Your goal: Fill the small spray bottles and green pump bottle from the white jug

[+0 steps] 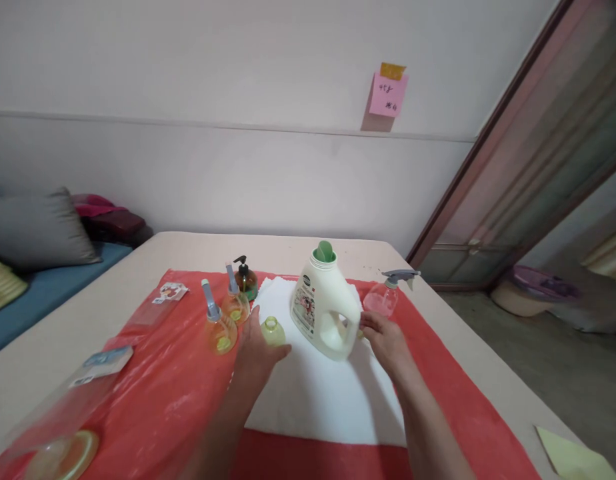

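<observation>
A cream detergent jug (pixel 322 303) with a printed label stands on a white cloth (pixel 323 407). A green scoop-like piece (pixel 325 251) sits in its mouth. My left hand (pixel 258 348) is open, thumb and fingers apart, beside a small yellow-green bottle (pixel 273 332) that has no top. Whether it touches the bottle I cannot tell. My right hand (pixel 387 337) is at the jug's handle side with its fingers stretched out. A bit of something yellowish shows by those fingertips, mostly hidden behind the jug.
Two orange-tinted bottles with grey tops (pixel 221 333) (pixel 235 307) and a brown pump bottle (pixel 247 280) stand left on a red sheet (pixel 173 373). A clear spray bottle (pixel 389 297) stands right. Plastic packaging (pixel 105 360) lies left; a pink note (pixel 389 95) hangs on the wall.
</observation>
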The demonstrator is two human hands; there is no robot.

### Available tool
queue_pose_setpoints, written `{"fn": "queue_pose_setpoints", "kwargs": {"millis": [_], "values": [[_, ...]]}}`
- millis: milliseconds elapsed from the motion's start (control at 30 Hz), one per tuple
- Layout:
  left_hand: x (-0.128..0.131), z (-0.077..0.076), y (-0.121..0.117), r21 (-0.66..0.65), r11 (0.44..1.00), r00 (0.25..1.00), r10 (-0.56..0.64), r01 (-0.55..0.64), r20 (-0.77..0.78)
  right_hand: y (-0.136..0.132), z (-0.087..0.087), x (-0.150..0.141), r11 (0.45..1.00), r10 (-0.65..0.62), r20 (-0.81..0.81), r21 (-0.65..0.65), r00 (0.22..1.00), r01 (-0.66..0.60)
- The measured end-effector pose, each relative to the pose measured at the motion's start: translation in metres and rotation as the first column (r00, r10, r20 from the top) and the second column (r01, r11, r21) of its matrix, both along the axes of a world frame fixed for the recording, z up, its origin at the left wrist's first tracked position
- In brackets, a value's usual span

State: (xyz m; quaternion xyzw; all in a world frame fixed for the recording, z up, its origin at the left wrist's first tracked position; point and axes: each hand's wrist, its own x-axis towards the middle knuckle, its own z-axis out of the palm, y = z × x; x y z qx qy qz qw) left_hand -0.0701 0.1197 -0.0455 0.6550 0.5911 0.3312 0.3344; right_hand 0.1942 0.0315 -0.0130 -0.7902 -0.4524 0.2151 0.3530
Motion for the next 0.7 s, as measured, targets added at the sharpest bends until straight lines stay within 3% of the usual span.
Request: {"fn": "queue_pose_setpoints", "kwargs": {"millis": [100, 233, 300, 433, 533, 700], "values": [[0.001, 0.006, -0.004, 0.124, 0.992, 1.000, 0.009, -0.008, -0.005, 0.001, -0.004, -0.003, 0.991, 0.101, -0.151, 0.097, 0.983, -0.087], [0.003, 0.017, -0.013, 0.303, 0.952, 0.998, 0.033, -0.048, 0.052, 0.008, -0.019, -0.013, 0.986, 0.057, -0.256, 0.165, 0.965, -0.015], [0.005, 0.023, -0.021, 0.444, 0.895, 0.996, 0.018, -0.053, 0.082, 0.013, -0.028, -0.022, 0.977, 0.004, -0.305, 0.205, 0.952, 0.062], [0.011, 0.031, -0.040, 0.703, 0.711, 0.996, -0.054, -0.016, 0.077, 0.018, -0.034, -0.042, 0.936, -0.055, -0.426, 0.293, 0.903, 0.195], [0.016, 0.033, -0.050, 0.761, 0.647, 0.995, -0.094, 0.035, 0.034, 0.013, -0.020, -0.048, 0.915, -0.052, -0.489, 0.326, 0.871, 0.237], [0.020, 0.035, -0.058, 0.746, 0.660, 0.990, -0.144, 0.088, 0.010, -0.004, 0.023, -0.048, 0.898, -0.022, -0.542, 0.358, 0.840, 0.255]]}}
